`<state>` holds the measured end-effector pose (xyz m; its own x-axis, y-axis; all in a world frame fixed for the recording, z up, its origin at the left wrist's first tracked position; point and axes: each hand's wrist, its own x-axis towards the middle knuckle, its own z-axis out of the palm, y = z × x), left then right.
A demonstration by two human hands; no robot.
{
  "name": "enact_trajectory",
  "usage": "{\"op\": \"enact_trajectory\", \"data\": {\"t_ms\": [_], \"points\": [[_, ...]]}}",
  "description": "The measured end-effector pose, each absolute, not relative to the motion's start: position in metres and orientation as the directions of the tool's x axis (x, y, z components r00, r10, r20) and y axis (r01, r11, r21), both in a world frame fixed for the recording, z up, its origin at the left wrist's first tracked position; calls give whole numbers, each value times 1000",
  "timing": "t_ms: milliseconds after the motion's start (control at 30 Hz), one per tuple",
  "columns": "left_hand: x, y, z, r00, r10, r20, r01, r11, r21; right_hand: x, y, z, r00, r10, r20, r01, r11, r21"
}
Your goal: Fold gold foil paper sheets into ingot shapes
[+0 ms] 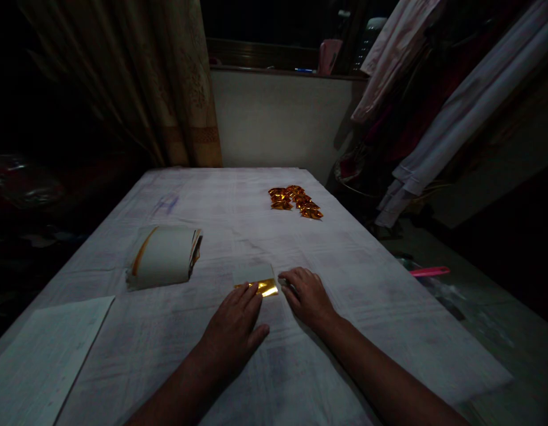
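Observation:
A small sheet of gold-foil joss paper (268,288) lies on the cloth-covered table between my hands, its near part shiny gold and its far part a plain pale panel. My left hand (236,316) rests flat over the near left part of the sheet, fingers stretched forward and thumb apart. Just off the sheet's right edge is my right hand (307,294), its fingers loosely bent and the thumb apart from the index finger. Nothing shows between those fingers. Farther back, several folded gold foil pieces (295,201) sit in a cluster.
A thick folded stack of pale paper (165,255) with gold showing at its edges stands left of my hands. A large white sheet (47,355) lies at the near left. Clothes (415,148) hang on the right, and a curtain (167,89) hangs behind the table.

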<state>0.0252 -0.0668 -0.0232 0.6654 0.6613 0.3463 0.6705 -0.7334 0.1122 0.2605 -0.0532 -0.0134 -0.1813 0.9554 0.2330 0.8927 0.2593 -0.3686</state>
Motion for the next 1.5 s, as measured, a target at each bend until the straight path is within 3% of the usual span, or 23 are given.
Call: {"op": "enact_trajectory", "data": {"t_ms": [100, 200, 400, 667, 1500], "points": [[25, -66, -26, 658, 666, 351, 672, -730, 125, 261, -59, -11, -204, 938, 281, 883, 300, -360], [26, -65, -28, 667, 656, 353, 659, -741, 133, 250, -68, -8, -340, 895, 288, 870, 416, -265], [29, -65, -27, 656, 671, 347, 659, -733, 171, 236, -77, -4, -435, 900, 29, 864, 426, -267], [29, -65, -25, 665, 690, 286, 679, -718, 151, 245, -76, 2, -453, 888, -83, 868, 418, -268], [-26, -72, -20, 675, 664, 322, 695, -719, 25, 249, -76, 0, -436, 897, -68, 868, 399, -296]]}}
